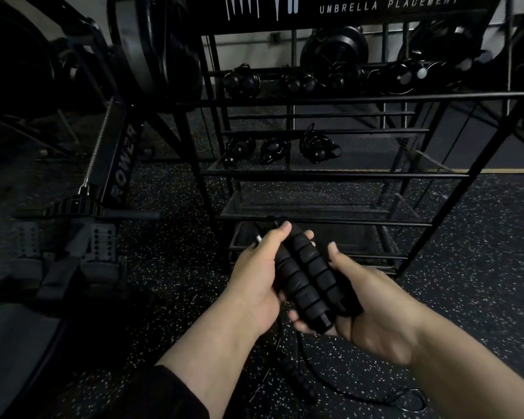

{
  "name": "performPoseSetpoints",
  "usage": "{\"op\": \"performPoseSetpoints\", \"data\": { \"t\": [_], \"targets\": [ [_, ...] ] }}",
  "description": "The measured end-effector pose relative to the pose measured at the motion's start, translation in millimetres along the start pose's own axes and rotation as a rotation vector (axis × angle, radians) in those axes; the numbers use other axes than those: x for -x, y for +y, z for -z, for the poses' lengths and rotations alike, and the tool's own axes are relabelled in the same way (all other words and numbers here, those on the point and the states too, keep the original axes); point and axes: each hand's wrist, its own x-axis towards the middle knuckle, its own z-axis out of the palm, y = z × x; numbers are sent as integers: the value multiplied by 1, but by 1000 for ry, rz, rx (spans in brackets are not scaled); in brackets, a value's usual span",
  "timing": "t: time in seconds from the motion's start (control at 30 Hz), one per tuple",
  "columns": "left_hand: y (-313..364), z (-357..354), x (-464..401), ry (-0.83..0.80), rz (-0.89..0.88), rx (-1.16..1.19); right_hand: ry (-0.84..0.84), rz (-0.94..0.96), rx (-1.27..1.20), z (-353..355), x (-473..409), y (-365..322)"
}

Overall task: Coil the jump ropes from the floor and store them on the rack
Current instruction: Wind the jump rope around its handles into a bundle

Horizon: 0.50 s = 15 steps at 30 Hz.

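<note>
Beyond my grip stood the black wire rack [360, 173], coiled jump ropes [273, 149] lying on its mesh shelves. Beneath my grip, the speckled rubber floor [466, 243] carried a loose black rope [303, 385]; left of it stood the rower [115, 164].

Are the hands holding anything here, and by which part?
Yes. Both hands, left and right, grip the two jump rope handles held side by side; the cord hangs to the floor.

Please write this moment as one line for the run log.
left hand: holds black ribbed foam jump rope handles | right hand: holds same handles | cord: trails on floor | black metal rack: ahead
</note>
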Motion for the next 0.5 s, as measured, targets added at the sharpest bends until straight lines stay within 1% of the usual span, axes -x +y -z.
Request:
{"op": "performPoseSetpoints", "data": {
  "t": [0.17,0.23,0.3,0.33,0.4,0.43,0.5],
  "targets": [
    [2,-2,6,-37,-25,-26,-160,-79,-141,2,-4,7],
    [3,-3,7,-39,-45,-5,-222,-79,-169,4,-6,7],
    [7,-2,8,-23,-90,-81,-242,-52,-163,6,-7,7],
    [10,0,7,5,-133,-176,-234,-37,-155,7,-8,7],
    [17,6,4,98,-217,-466,-193,-18,-141,10,-8,6],
    [21,11,1,198,-263,-595,-180,-21,-142,12,-8,6],
    [28,25,-8,378,-462,-705,-193,-38,-129,16,-7,4]
  ]
}}
